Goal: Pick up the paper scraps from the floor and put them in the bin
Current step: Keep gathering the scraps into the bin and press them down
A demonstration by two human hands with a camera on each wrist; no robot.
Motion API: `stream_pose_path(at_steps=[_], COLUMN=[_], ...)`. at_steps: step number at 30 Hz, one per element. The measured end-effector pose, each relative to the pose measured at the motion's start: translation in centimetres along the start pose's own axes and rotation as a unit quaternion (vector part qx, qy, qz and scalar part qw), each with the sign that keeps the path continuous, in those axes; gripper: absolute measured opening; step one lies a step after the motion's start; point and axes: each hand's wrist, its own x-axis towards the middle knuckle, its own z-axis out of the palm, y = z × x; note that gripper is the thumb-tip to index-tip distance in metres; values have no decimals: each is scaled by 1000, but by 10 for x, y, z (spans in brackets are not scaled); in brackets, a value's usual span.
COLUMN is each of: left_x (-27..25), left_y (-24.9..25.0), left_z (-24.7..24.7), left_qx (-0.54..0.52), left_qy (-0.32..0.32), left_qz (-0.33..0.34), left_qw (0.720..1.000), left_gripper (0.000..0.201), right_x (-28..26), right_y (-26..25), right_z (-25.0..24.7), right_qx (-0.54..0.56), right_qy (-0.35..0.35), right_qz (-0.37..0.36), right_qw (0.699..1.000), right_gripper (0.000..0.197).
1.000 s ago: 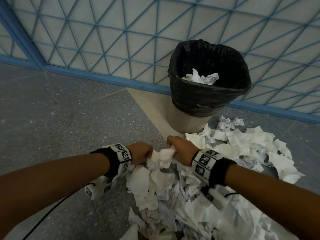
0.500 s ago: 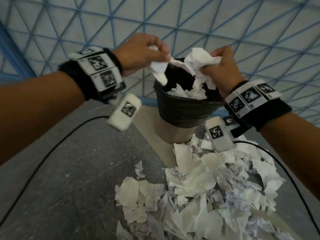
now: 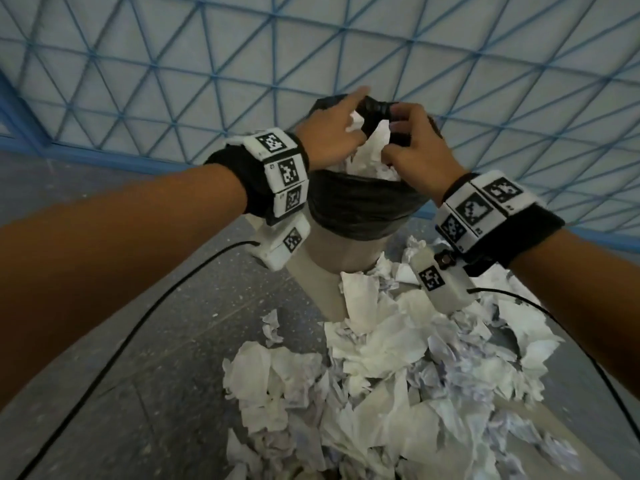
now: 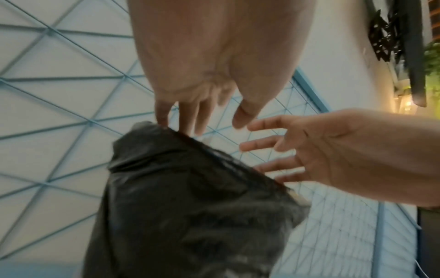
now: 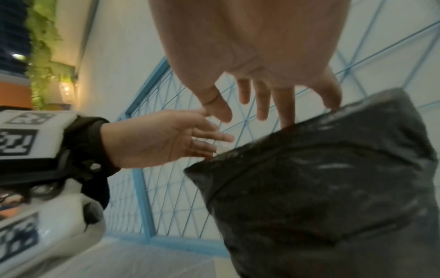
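Note:
A bin (image 3: 356, 216) with a black liner stands against the wall, crumpled white paper (image 3: 367, 161) piled up to its rim. My left hand (image 3: 329, 133) and right hand (image 3: 419, 150) hover side by side just over its mouth, fingers spread and holding nothing. The left wrist view shows my left hand (image 4: 195, 105) with straight fingers above the liner (image 4: 190, 206), and the right hand (image 4: 304, 150) open beside it. In the right wrist view my right hand (image 5: 266, 90) brushes the liner (image 5: 321, 188) with its fingertips. A big heap of paper scraps (image 3: 398, 375) lies on the floor before the bin.
A pale wall with a blue triangle grid (image 3: 207, 64) rises right behind the bin. Grey speckled floor (image 3: 194, 323) stretches to the left of the heap. Black cables (image 3: 145, 317) hang from both wrist units.
A second ago both hands gripped scraps on the heap, then lifted them over the bin. Now both hands have opened and the scraps are out of them.

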Motion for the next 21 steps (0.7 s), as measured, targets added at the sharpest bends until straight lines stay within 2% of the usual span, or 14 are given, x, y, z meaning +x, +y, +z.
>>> stream_pose_path(at_steps=[2, 4, 5, 7, 9, 10, 11, 12, 13, 14, 16, 17, 18, 21], left_x=[-21, -45, -55, -71, -86, -94, -104, -114, -124, -132, -146, -152, -157, -162], left_y=[-11, -28, -38, -60, -80, -89, -98, -111, -124, -136, -156, -162, -166, -170], left_z=[-5, -3, 0, 4, 10, 17, 26, 38, 49, 61, 81, 91, 99, 114], left_qx=[-59, -68, -50, 8, 44, 44, 43, 50, 74, 113, 195, 217, 229, 247], left_qy=[58, 60, 40, 21, 60, 72, 61, 18, -58, -153, -323, -370, -394, -421], left_qz=[36, 90, 121, 171, 168, 147, 123, 93, 54, 8, -78, -105, -119, -112], left_qw=[996, 992, 991, 985, 983, 986, 990, 994, 994, 982, 923, 897, 882, 866], left_gripper=[67, 68, 69, 69, 66, 62, 57, 52, 49, 50, 60, 62, 61, 55], right_x=[-18, -39, -51, -73, -84, -86, -87, -88, -88, -89, -88, -88, -88, -92], right_y=[1, 3, 5, 18, 45, 60, 76, 91, 104, 114, 127, 130, 130, 130], right_z=[4, 10, 15, 30, 50, 59, 68, 75, 81, 87, 100, 106, 111, 124], right_qx=[1, -19, -48, -149, -264, -320, -367, -406, -427, -435, -435, -435, -435, -420], right_qy=[50, 64, 36, -67, -164, -210, -256, -311, -354, -381, -397, -397, -398, -405], right_qz=[-62, -163, -208, -288, -315, -275, -201, -103, -24, 24, 48, 47, 46, 45], right_qw=[997, 984, 976, 944, 897, 882, 871, 853, 831, 815, 807, 807, 807, 811], right_gripper=[48, 33, 27, 18, 19, 23, 32, 46, 59, 69, 80, 82, 81, 68])
